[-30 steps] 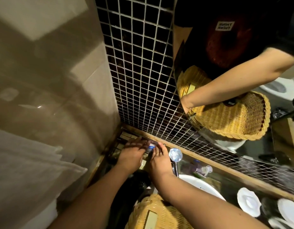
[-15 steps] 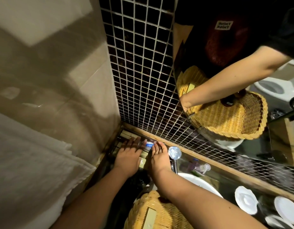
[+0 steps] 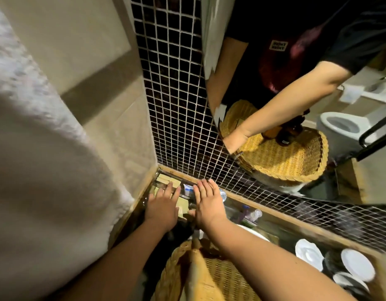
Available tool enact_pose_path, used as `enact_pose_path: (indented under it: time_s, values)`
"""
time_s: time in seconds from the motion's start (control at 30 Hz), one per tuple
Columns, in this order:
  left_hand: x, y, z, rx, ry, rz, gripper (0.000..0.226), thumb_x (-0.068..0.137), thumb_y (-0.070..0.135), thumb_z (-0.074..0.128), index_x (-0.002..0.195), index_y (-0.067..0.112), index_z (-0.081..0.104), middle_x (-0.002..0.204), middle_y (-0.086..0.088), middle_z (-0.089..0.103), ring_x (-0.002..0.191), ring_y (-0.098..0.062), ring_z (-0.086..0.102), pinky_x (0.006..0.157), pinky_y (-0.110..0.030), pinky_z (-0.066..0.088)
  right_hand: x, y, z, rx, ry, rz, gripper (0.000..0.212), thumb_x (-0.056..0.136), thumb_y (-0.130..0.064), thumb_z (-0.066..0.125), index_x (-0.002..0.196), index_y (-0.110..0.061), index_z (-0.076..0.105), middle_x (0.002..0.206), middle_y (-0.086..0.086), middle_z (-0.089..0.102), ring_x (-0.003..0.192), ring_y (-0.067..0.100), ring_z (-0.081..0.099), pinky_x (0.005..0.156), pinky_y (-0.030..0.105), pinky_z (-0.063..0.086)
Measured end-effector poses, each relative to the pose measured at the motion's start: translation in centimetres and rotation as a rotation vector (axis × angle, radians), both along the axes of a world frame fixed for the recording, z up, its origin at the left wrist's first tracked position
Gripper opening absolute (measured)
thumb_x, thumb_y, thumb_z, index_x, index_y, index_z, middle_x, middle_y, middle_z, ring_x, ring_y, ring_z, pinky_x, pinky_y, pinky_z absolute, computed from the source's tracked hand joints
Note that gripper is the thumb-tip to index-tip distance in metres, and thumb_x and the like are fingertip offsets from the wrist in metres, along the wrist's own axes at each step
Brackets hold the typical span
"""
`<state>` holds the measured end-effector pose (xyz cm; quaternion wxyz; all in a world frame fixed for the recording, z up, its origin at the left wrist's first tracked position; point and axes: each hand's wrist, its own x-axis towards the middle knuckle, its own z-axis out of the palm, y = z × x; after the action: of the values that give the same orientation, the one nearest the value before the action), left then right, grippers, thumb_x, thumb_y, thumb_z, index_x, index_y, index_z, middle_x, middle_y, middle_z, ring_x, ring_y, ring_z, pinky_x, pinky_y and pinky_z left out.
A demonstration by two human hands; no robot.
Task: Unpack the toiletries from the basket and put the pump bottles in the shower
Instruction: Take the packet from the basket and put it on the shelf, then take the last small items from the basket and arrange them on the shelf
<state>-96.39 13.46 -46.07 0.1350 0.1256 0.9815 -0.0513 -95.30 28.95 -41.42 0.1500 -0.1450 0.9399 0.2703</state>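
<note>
At centre frame, both hands lie flat, fingers spread, on small packets in the worktop's corner: left hand (image 3: 160, 206), right hand (image 3: 207, 202). They grip nothing. The basket (image 3: 211, 276) sits at the bottom centre; the mirror (image 3: 296, 94) fills the upper right.

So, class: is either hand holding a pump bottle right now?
No. The left hand and right hand lie flat, fingers spread, over small packets in the corner.

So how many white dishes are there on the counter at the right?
3 at least: one dish nearest the wall, one right of it, and one partly cut off below. More may be hidden.
</note>
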Motion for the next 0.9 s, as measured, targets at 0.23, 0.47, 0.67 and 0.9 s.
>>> enact_pose_path:
  time_s: [0.23, 0.47, 0.67, 0.9]
  values:
    - [3.1, 1.2, 4.0, 0.084, 0.002, 0.03, 0.064, 0.101, 0.047, 0.03, 0.158, 0.032, 0.006, 0.167, -0.006, 0.002, 0.151, -0.028, 0.007, 0.119, -0.051, 0.016, 3.5, 3.2, 2.9, -0.219, 0.038, -0.004, 0.073, 0.103, -0.051, 0.022, 0.159, -0.01, 0.002, 0.165, 0.018, -0.001, 0.152, 0.034, -0.005, 0.12, 0.053, -0.008]
    - [7.5, 3.5, 5.8, 0.126, 0.079, -0.068, 0.063, 0.1, 0.047, 0.033, 0.157, 0.03, 0.014, 0.165, -0.005, 0.013, 0.149, -0.026, 0.014, 0.116, -0.049, 0.021, 9.0, 7.4, 3.6, -0.251, 0.083, 0.016, 0.079, 0.1, -0.057, 0.024, 0.159, -0.008, 0.006, 0.165, 0.016, 0.0, 0.152, 0.032, -0.006, 0.119, 0.05, -0.012]
    - [12.5, 4.8, 4.6, 0.111, 0.075, -0.165, 0.061, 0.099, 0.05, 0.029, 0.155, 0.028, 0.02, 0.161, -0.005, 0.024, 0.146, -0.025, 0.021, 0.115, -0.048, 0.021, 13.4, 10.4, 3.0, -0.249, 0.033, -0.01, 0.074, 0.102, -0.055, 0.02, 0.159, -0.011, 0.002, 0.166, 0.014, -0.004, 0.152, 0.03, -0.008, 0.121, 0.048, -0.009]
    - [17.2, 5.2, 3.0, 0.064, 0.033, -0.218, 0.065, 0.098, 0.053, 0.028, 0.156, 0.026, 0.019, 0.162, -0.007, 0.021, 0.147, -0.027, 0.018, 0.117, -0.049, 0.017, 17.7, 12.3, 0.2, -0.311, -0.067, -0.012, 0.072, 0.101, -0.056, 0.022, 0.16, -0.016, 0.007, 0.167, 0.007, 0.001, 0.153, 0.028, -0.004, 0.121, 0.045, -0.007]
